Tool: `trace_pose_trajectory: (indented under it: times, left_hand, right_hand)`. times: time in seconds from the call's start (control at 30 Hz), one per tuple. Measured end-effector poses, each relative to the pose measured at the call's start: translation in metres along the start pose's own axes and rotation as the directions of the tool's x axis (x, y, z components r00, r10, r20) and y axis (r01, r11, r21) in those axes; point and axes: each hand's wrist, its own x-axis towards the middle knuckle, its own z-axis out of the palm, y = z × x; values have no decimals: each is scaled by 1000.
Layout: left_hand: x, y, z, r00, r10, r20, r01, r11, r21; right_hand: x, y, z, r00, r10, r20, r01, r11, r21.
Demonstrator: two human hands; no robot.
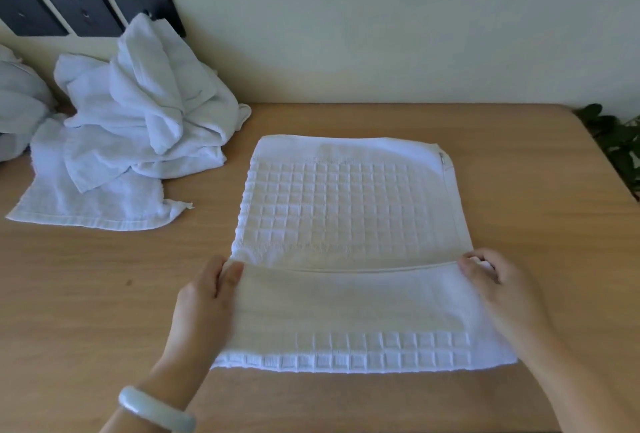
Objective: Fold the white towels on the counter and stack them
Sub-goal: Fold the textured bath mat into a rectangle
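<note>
A white waffle-weave towel (346,211) lies flat in the middle of the wooden counter (86,294), its near edge folded up over itself. The left hand (207,297) pinches the left corner of that folded flap, and the right hand (498,287) pinches the right corner. A small tag (442,158) at the towel's far right edge is too small to read. A heap of unfolded white towels (138,114) sits at the back left, below black wall sockets (83,4). A pale bangle (156,410) circles the left wrist.
</note>
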Motion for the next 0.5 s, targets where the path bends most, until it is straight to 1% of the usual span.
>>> trace_pose_trajectory:
  times: [0.07, 0.13, 0.2, 0.27, 0.4, 0.5]
  left_hand:
    - [3, 7, -1, 996, 43, -83, -45, 999, -26]
    - [10, 7, 2, 995, 47, -92, -47, 999, 0]
    - [17, 3, 8, 997, 29, -68, -23, 996, 85]
    - [17, -1, 15, 997, 23, -80, -9, 986, 165]
    - [17, -3, 20, 992, 44, -122, -19, 980, 196]
    - [18, -4, 20, 992, 38, -117, -14, 978, 207]
  right_hand:
    - [5, -3, 2, 998, -32, -51, 31, 999, -21]
    - [10, -2, 8, 996, -55, -76, 45, 991, -123]
    - [14, 6, 20, 986, -90, -138, 49, 960, -275]
    - [15, 14, 30, 974, -92, -205, 15, 936, -351]
    - [18, 16, 34, 970, -65, -236, -31, 924, -382]
    - [17, 15, 34, 972, -45, -229, -47, 923, -382]
